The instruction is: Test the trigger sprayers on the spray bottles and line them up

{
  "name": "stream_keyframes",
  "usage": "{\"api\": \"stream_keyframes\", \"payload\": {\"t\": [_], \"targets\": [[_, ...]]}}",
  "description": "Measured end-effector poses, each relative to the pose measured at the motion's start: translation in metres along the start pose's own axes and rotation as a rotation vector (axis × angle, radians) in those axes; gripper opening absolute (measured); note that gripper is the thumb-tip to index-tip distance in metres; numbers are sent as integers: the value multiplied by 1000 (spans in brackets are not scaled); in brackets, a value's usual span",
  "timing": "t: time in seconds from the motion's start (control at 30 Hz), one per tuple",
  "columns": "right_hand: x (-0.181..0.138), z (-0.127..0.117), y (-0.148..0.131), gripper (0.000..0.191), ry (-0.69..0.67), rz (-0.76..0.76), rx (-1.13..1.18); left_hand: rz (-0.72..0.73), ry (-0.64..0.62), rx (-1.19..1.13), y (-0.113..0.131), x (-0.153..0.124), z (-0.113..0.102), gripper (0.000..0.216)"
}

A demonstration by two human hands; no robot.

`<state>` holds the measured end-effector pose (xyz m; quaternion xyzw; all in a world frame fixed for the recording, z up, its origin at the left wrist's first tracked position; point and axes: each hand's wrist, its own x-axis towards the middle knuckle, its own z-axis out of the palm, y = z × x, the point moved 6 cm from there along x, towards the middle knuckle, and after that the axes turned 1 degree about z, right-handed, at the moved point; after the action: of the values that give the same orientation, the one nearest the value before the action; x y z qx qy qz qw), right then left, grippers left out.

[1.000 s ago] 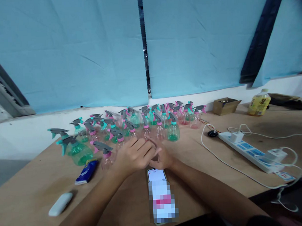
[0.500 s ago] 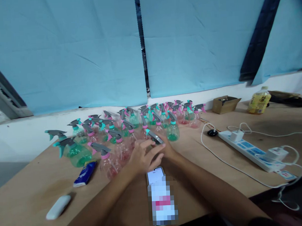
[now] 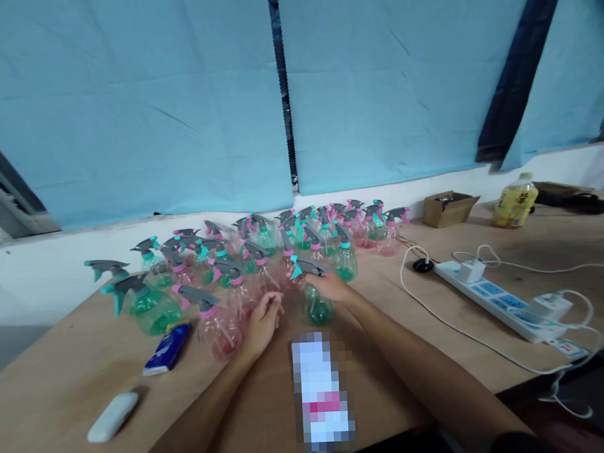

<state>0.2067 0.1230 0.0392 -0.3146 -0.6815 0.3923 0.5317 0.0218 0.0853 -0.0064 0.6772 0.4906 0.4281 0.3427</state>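
Note:
In the head view, my right hand [image 3: 332,283] grips a spray bottle [image 3: 317,307] round its neck, just under the grey trigger head with its turquoise lever. The bottle is clear, with green liquid at the bottom, and its nozzle points left. My left hand [image 3: 266,316] is apart from that bottle, its fingers curled in together and nothing visible in them. Close to its left stands a pink spray bottle [image 3: 221,333] with a grey and pink head. Below both hands lies a phone [image 3: 321,386], its screen lit and blurred out.
Several green and pink spray bottles [image 3: 158,311] crowd the back of the wooden table [image 3: 54,397]. A blue packet [image 3: 168,349] and a white case [image 3: 113,417] lie left. On the right are a power strip [image 3: 500,304] with cables, a cardboard box [image 3: 449,210] and a drink bottle [image 3: 515,202].
My left hand has come off the spray head and moved left and down. The spray head has turned, and the bottle's green body now shows below my right hand.

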Motion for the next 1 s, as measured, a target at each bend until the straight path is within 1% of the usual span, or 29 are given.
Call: {"api": "stream_keyframes", "payload": {"t": [0.07, 0.17, 0.3, 0.4, 0.57, 0.7, 0.83, 1.0], "targets": [[2, 5, -1, 23, -43, -1, 86, -60, -22, -55, -9, 4, 1, 44], [4, 8, -1, 18, -38, 23, 168, -55, -57, -43, -10, 5, 1, 41], [5, 10, -6, 21, -82, -9, 179, -18, -102, 0, -7, 3, 3, 35], [5, 10, -9, 24, -117, -3, 131, -8, -123, 15, -6, 2, 4, 35], [6, 9, -11, 24, -86, 12, 102, -10, -127, 6, -6, 3, 4, 35], [5, 13, -13, 23, -101, 31, 107, -6, -138, -16, -8, 3, 5, 33], [5, 16, -15, 23, -126, 30, 177, -10, -140, -27, -12, 5, 5, 32], [7, 12, -15, 19, -48, -5, 200, -72, -104, -68, -8, 5, 2, 32]]}}
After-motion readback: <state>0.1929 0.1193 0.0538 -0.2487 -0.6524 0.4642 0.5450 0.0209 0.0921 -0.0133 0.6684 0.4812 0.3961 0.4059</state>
